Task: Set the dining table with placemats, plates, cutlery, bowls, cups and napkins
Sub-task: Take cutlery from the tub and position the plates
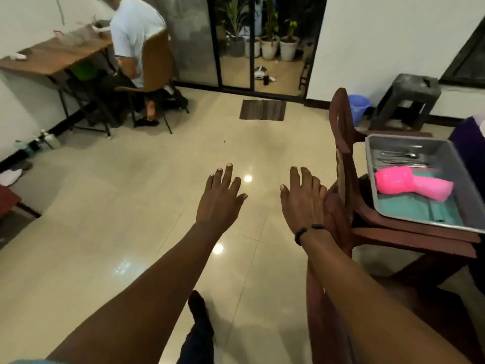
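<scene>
Over the glossy cream tiled floor (131, 206), reaching forward with both arms, palms down. Leftmost, well away from everything that matters: sitting at a brown wooden desk (52, 57) by the wall, a second person (133, 40) in a pale shirt, back turned, playing no part. Nearer the middle, hanging in the air with fingers straight and slightly spread, holding nothing: the left hand (220, 198). Just beside it, likewise loose-fingered and gripping nothing, wearing a dark beaded bracelet (308, 232) at the wrist: the right hand (303, 198), hovering just in front of the curved back of a reddish-brown wooden chair (341, 143); touching it or not, cannot tell. Farther right, resting on that chair's seat: a rectangular grey metal tray (458, 164), carrying pink plastic cups (409, 183) lying on their sides, one apparently nested in another, some steel cutlery (401, 157) along the far wall, and green fabric (414, 208) underneath, probably placemats or napkins. Judging the step in hand as going for supplies: swinging both hands rightward past the chair back, taking the tray by its two short rims and keeping it level, probably sparing a spill of cutlery or rolling cups. Lying wholly to the right of both hands, nearer the right one, beyond the chair back: the tray.
</scene>
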{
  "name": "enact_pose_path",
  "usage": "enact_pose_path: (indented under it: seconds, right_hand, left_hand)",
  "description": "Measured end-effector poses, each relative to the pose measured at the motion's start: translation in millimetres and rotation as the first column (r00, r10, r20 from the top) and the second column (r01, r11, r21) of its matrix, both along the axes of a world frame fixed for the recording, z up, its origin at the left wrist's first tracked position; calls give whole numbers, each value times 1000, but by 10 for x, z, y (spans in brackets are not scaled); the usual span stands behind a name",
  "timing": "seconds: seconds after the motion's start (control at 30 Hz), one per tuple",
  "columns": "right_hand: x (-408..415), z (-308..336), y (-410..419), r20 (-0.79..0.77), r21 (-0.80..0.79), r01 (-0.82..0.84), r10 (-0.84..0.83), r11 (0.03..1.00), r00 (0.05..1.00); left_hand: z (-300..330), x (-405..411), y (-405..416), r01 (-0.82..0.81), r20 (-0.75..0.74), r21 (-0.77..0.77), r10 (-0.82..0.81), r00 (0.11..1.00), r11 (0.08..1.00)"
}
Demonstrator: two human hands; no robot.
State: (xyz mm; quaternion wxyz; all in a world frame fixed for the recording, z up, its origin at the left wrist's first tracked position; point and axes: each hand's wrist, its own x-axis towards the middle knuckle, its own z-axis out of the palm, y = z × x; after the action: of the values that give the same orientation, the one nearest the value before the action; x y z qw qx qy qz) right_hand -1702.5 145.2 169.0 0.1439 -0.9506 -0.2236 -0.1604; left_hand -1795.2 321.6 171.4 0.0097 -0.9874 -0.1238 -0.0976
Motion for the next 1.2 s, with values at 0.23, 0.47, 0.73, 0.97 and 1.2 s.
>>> enact_pose_path:
  seconds: [0.23, 0.47, 0.73, 0.97, 1.2]
  right_hand:
    - [721, -130, 621, 23, 39, 206, -207, 978, 978]
    - [1335, 44, 934, 117, 64, 391, -396, 918, 911]
    - [2756, 143, 829, 140, 110, 544, -555, 832, 820]
    - [4071, 59, 530, 16, 107, 683, -688, 722, 725]
    - [4911, -106, 111, -47, 46, 767, -765, 640, 642]
  left_hand:
    - [-50, 1260, 774, 221, 43, -33, -220, 975, 975]
    - [52, 2469, 1099, 395, 51, -100, -392, 918, 913]
    - [170, 4025, 813, 586, 98, -115, -578, 810, 802]
    - [328, 5510, 474, 731, 19, -27, -731, 682, 681]
    - [216, 6551, -28, 829, 4, -67, -831, 556, 555]
